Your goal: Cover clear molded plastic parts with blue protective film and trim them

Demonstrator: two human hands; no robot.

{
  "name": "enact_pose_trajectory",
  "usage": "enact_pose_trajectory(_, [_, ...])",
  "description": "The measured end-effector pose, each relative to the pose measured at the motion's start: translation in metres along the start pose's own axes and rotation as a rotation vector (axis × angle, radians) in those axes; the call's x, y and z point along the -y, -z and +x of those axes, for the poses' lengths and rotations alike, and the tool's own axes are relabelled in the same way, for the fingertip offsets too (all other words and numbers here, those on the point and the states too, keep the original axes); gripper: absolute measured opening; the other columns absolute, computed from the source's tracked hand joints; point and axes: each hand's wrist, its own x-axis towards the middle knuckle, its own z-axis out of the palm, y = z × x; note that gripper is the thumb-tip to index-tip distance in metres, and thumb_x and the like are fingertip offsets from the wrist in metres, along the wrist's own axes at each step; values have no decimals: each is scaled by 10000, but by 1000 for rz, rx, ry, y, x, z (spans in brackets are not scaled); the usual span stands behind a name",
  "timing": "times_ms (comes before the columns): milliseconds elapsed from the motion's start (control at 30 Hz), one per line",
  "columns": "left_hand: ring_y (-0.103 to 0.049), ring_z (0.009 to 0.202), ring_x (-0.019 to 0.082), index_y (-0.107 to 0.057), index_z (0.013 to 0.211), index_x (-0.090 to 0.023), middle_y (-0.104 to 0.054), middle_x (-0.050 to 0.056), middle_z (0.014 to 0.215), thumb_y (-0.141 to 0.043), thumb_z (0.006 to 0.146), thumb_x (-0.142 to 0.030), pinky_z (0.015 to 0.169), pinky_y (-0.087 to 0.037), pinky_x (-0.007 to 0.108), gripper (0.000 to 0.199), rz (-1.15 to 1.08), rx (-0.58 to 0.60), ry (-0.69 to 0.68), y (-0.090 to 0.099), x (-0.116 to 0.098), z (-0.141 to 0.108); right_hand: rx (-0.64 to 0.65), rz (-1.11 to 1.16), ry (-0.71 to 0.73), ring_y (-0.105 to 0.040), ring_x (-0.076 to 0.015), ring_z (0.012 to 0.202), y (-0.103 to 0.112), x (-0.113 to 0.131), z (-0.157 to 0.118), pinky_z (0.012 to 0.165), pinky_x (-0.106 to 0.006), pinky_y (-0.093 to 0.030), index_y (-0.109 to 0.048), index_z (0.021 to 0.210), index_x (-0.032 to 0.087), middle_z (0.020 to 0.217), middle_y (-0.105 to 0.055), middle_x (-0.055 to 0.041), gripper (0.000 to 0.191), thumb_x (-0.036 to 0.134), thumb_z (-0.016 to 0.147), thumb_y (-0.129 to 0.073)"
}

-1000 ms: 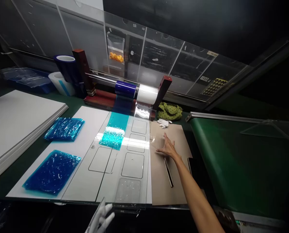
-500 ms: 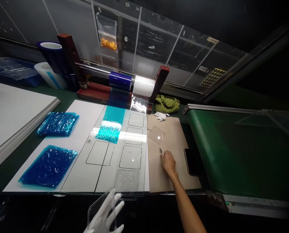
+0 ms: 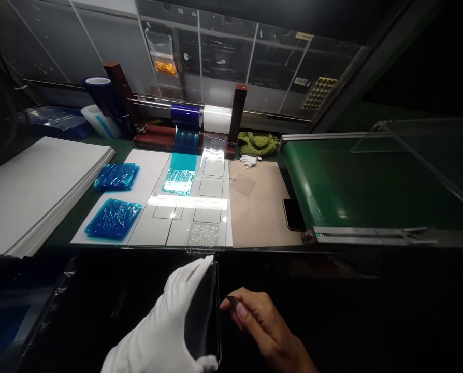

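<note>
The gloved left hand [image 3: 157, 326] grips a clear plastic panel [image 3: 203, 311], holding it upright off the near edge of the tabletop [image 3: 60, 233]. Just right of the panel, the bare right hand [image 3: 260, 321] is closed in a pinch on a small knife [image 3: 233, 300]. Beyond them, left to right, blue film sheets [image 3: 113, 220] lie on a white template board [image 3: 146, 166], beside a tan mat [image 3: 258, 217].
</note>
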Motion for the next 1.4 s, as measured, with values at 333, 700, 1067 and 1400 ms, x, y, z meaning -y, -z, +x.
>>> enact_pose_trajectory(333, [-387,1264,360,-80,1436,-394,-190,59,1484,-775,504,-459,979,-478,442,1164,-46,45,20,-40,-54,-45,-94,13,-80,-482,-157,754,-38,-33,-75,709,-291,-534,-508,816,228,817,-520,14,850,704,166,-780])
enact_pose_trajectory(700, [-373,1284,317,-38,1444,-340,-186,79,1464,-725,557,-540,1004,-456,384,1139,29,168,-80,-49,-74,-50,-109,120,-121,-538,-219,893,-44,-43,-111,783,-351,-551,-580,1020,263,945,-537,-1,876,666,275,-805])
enact_pose_trajectory(1067, [-389,1258,348,-49,1448,-313,-236,113,1428,-731,534,-552,983,-453,425,1165,78,163,-160,-35,-76,-38,-100,155,-93,-495,-176,807,-50,-30,-101,692,-250,-539,-571,772,201,756,-513,13,750,733,271,-739])
enact_pose_trajectory(1400, [-398,1215,323,-117,1463,-176,-377,146,1361,-682,599,-441,1012,-376,493,1067,454,-256,-175,-31,-59,-25,-470,79,247,-342,-85,544,-27,-51,-68,478,-211,-358,-443,715,217,648,-384,49,514,646,604,-705])
